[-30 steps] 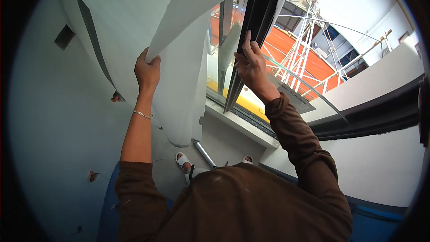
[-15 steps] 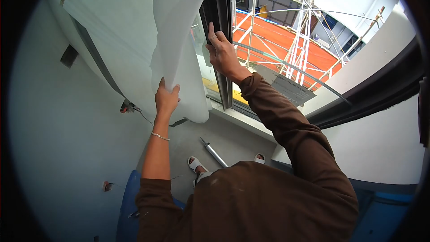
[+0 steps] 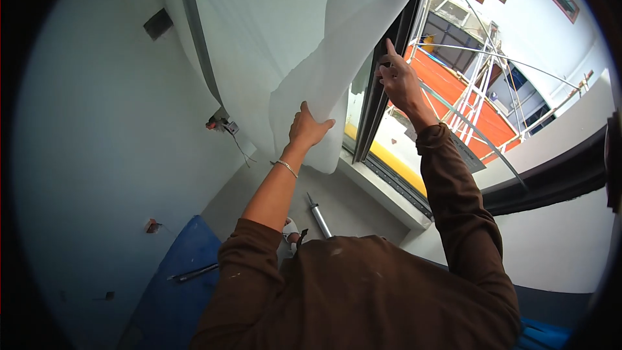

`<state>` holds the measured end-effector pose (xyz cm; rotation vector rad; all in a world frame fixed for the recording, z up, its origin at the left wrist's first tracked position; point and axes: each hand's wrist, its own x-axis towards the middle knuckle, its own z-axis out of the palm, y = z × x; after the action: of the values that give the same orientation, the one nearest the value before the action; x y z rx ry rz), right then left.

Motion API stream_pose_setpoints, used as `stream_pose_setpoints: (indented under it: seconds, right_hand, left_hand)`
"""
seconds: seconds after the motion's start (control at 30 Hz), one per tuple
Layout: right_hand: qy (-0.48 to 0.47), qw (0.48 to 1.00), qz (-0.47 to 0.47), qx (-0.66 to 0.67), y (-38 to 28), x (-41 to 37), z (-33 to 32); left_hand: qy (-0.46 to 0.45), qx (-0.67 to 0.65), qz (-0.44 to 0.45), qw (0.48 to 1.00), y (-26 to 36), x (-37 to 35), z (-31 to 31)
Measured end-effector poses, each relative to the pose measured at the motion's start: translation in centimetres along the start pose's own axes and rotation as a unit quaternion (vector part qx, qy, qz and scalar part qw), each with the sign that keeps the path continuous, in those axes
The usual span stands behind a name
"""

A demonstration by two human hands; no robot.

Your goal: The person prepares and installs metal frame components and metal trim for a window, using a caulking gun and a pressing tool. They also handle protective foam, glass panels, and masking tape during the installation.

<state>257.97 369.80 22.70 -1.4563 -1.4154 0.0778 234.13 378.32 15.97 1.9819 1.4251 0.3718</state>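
Note:
My left hand (image 3: pixel 310 128) is closed on the lower part of a translucent white sheet (image 3: pixel 363 19), which hangs in folds over the glass and the wall side. The thumb and index finger show at the sheet; the other fingertips are hidden. My right hand (image 3: pixel 400 83) is at the dark window frame (image 3: pixel 378 100), index finger stretched upward along it and the other fingers partly bent. Nothing shows in that hand. The sheet runs up from my left hand to the top of the frame, above my right hand.
A silver caulking gun (image 3: pixel 319 219) lies on the grey floor near my foot. Blue covering (image 3: pixel 188 253) with a dark tool on it is at lower left. Wires hang from a wall box (image 3: pixel 223 125). Outside stand scaffolding poles (image 3: pixel 476 91) and orange sheeting (image 3: pixel 447 84).
The view has turned, so the window and both hands appear further right. My left hand stays on the sheet, and my right hand remains at the frame with its index finger extended.

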Motion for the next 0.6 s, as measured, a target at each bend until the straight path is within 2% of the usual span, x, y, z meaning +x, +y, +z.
stream_pose_setpoints:
  seconds: [0.07,0.2,0.27,0.33,0.4,0.53,0.6]
  right_hand:
    - [0.015,1.0,-0.007,-0.018,1.1,-0.7,0.1]
    - [0.067,0.995,0.071,0.028,0.5,-2.3,0.5]
    - [0.076,0.993,0.081,0.031,1.7,-3.0,0.9]
    - [0.091,0.972,0.159,0.144,2.4,-4.5,1.3]
    - [0.075,0.964,0.218,0.13,2.6,-7.0,1.1]
    - [0.061,0.903,0.388,0.172,5.6,-16.1,2.3]
    - [0.034,0.872,0.477,0.106,6.1,-21.3,2.8]
  left_hand:
    - [0.005,-0.025,0.001,1.0,-0.7,0.2,0.5]
    - [0.036,-0.095,-0.018,0.995,-2.0,1.4,0.9]
    - [0.038,-0.105,-0.014,0.994,-2.4,1.9,-0.3]
    - [0.043,-0.12,-0.017,0.992,-3.8,2.9,-1.2]
    - [0.118,-0.125,0.025,0.985,-5.6,4.3,-1.9]
    - [0.084,-0.204,0.017,0.975,-6.7,4.5,-5.4]
    - [0.077,-0.21,0.054,0.973,-7.3,4.8,-6.2]
